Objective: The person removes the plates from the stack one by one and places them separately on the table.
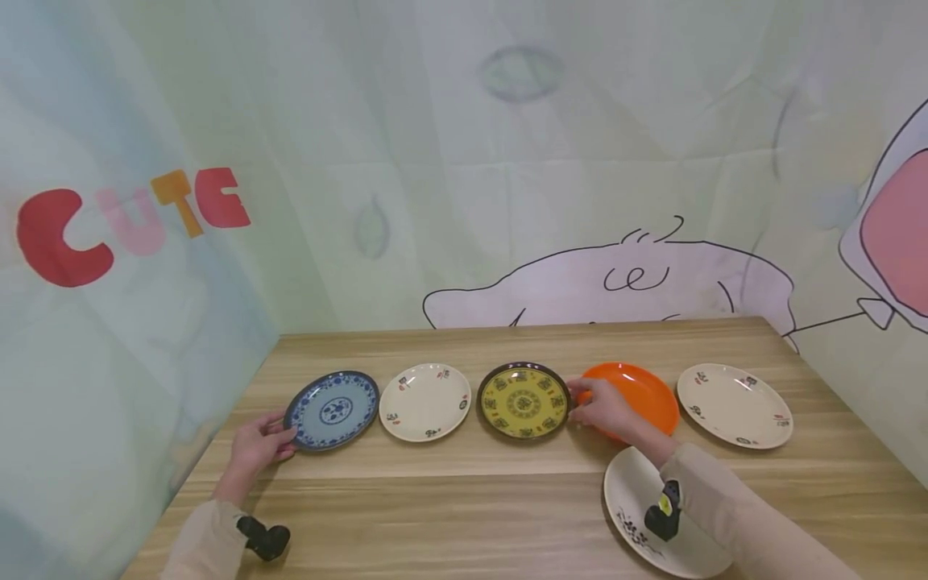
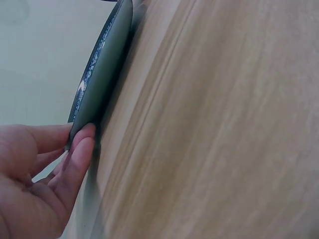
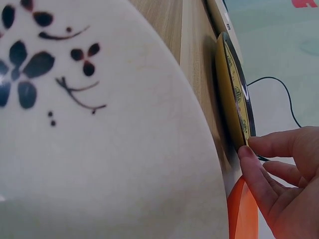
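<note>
My left hand (image 1: 259,443) pinches the left rim of a blue-and-white patterned plate (image 1: 333,409); in the left wrist view its fingers lie on both sides of the plate's edge (image 2: 102,74). My right hand (image 1: 603,405) reaches over an orange plate (image 1: 648,403) and pinches the right rim of a yellow patterned plate (image 1: 524,403) with a dark border. The right wrist view shows the yellow plate (image 3: 233,94) edge-on, with thumb and finger at its rim. Between the blue and yellow plates lies a cream plate (image 1: 424,403) with small printed motifs.
At the right end of the row is an oval cream plate (image 1: 735,405). A white plate with a dark flower print (image 1: 631,491) lies nearer, partly under my right forearm. The wooden table (image 1: 435,515) meets a printed curtain (image 1: 348,161) at the back and left.
</note>
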`<move>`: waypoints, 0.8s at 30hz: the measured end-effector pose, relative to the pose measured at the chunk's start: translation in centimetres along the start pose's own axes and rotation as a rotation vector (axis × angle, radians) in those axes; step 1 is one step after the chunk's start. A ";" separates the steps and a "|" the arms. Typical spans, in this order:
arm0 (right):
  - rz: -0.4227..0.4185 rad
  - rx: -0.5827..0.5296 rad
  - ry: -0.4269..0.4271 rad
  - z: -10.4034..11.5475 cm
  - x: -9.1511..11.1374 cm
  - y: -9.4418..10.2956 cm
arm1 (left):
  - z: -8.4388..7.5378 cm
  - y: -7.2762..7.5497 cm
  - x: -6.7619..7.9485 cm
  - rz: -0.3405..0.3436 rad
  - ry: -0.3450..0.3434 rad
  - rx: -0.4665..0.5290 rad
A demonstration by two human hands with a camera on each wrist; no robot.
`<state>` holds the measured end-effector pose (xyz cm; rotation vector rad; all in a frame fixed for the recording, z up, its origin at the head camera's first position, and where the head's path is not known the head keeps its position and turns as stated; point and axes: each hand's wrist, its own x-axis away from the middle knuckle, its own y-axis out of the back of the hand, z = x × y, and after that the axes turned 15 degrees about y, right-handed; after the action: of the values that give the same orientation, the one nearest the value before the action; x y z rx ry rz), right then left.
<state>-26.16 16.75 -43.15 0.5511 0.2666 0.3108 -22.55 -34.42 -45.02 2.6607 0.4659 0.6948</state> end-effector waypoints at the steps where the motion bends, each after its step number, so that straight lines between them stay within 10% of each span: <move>1: 0.000 0.001 0.002 0.0 0.0 0.0 | 0.0 0.1 0.0 0.008 -0.004 0.001; 10: 0.000 0.003 0.014 0.0 0.1 0.0 | 0.0 0.8 0.6 0.062 -0.056 -0.070; 24: 0.011 -0.010 -0.004 -0.1 0.0 0.0 | -2.3 2.3 1.3 -0.078 -0.149 -0.280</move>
<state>-26.20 16.85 -43.24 0.5437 0.2580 0.3210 -22.19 -35.38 -41.72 2.3958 0.3968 0.4944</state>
